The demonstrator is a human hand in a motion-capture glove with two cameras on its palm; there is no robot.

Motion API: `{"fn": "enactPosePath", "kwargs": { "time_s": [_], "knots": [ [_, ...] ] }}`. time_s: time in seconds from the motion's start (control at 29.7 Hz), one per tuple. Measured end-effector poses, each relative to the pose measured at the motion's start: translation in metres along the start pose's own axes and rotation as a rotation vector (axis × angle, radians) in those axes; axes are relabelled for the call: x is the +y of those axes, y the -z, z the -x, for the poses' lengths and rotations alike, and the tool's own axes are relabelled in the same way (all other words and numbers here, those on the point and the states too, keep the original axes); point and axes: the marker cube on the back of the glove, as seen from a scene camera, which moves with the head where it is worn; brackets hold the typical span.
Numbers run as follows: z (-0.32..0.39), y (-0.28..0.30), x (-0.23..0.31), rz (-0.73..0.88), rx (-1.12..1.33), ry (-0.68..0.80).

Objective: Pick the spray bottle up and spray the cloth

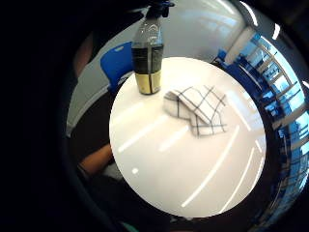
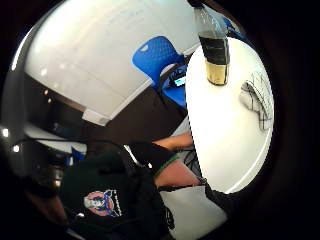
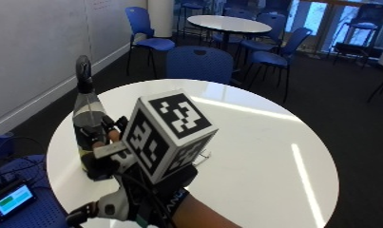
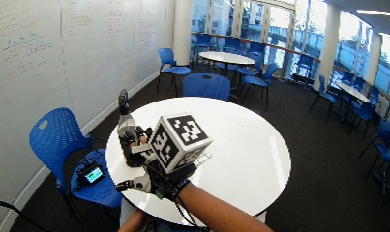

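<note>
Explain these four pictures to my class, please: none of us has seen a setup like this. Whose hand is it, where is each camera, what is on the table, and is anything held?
No machine here: a person's right hand in a black glove, raised over a round white table. The two round pictures come from small cameras on the palm of that hand, one at the thumb side and one at the little finger side, looking out at the table. The other two come from a camera behind the arm, one wider than the other.

On the table stands a clear spray bottle with yellowish liquid at the bottom and a dark label. Beside it lies a folded white cloth with dark checks; in the outside views the glove hides it.

In the palm views the bottle stands on the table apart from the hand, so nothing seems held. The fingers' pose is unclear.
</note>
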Motion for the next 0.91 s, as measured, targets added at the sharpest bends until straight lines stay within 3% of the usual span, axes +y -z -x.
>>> {"fn": "enactPosePath", "kwargs": {
  "time_s": [0.17, 0.4, 0.91],
  "knots": [
    [0.013, -0.008, 0.028, 0.073, 0.112, 0.033],
    [0.028, -0.017, 0.06, 0.159, -0.027, 0.058],
    [0.05, -0.027, 0.093, 0.237, 0.015, 0.121]
  ]
}}
